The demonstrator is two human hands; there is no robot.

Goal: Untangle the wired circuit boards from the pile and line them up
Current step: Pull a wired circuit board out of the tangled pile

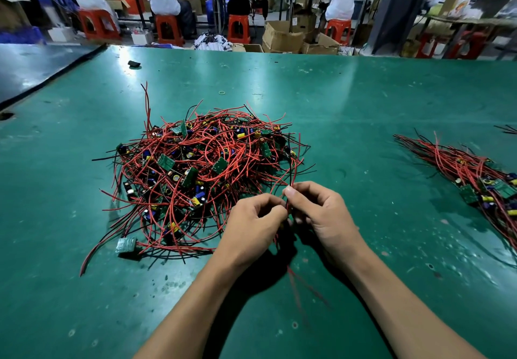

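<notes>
Left hand (253, 218) and right hand (319, 210): each grip pinches red wires (288, 204) beside the pile (201, 168).

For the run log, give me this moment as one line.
stage: untangling | left hand: pinches wires | right hand: pinches wires | pile: tangled, ahead-left | row: at right

Your green counter (363, 101) carries the tangled pile of wired boards (201, 168) at centre, a lined-up row (475, 173) at right, and a black object (134, 63) far left.
</notes>
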